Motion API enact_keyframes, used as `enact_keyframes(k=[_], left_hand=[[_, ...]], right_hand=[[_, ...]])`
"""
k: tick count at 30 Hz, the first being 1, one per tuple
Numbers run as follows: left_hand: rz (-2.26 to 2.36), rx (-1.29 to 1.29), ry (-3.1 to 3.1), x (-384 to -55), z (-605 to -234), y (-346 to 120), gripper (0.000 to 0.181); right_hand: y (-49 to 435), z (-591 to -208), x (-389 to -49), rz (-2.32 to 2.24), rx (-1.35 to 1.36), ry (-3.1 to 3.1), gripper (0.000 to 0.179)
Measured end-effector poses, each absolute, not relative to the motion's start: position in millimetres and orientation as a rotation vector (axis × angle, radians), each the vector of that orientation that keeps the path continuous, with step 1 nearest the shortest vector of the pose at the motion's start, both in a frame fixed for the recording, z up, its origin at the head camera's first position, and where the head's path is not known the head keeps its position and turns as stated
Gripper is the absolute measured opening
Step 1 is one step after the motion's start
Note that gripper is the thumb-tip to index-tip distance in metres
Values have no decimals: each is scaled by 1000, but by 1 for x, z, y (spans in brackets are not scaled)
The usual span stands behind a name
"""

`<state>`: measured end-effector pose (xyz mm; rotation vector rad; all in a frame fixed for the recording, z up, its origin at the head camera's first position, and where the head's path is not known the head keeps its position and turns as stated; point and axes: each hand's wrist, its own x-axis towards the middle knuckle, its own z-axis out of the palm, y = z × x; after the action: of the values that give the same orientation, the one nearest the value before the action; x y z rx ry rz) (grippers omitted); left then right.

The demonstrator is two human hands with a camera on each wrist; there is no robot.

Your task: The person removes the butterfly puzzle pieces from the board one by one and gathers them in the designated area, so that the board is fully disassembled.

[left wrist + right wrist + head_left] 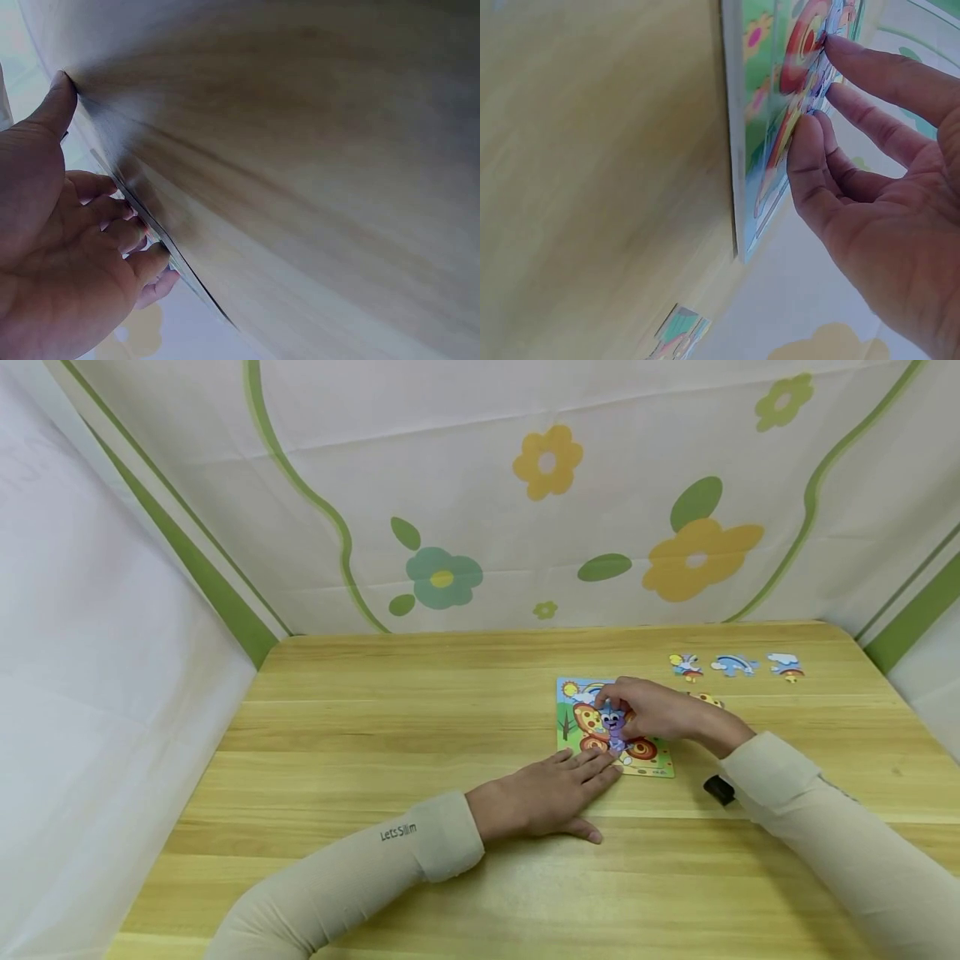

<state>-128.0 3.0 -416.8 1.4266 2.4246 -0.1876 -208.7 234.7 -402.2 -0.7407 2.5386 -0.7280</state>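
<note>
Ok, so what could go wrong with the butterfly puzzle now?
The right hand has its fingers on the butterfly puzzle, so pieces might get nudged crooked. The arm could bump the loose yellow piece beside the right wrist. The right sleeve might knock the small black object near it.

A: Where is passage afforded?
B: Passage is afforded over the table (360, 727), left of the puzzle board (658, 770).
A: Where is it blocked?
B: The board's near edge is obstructed by the left hand (551, 792), its middle by the right hand (654, 708); its right side is hindered by the right sleeve (847, 835) and a black object (720, 790).
</note>
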Motion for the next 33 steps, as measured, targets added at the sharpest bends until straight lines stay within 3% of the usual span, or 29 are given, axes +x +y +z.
enact_keyframes(k=[33], left_hand=[[-169,1431,2424,-127,-416,2,87]], right_hand=[[240,-407,-209,-811,-732,2508,44]])
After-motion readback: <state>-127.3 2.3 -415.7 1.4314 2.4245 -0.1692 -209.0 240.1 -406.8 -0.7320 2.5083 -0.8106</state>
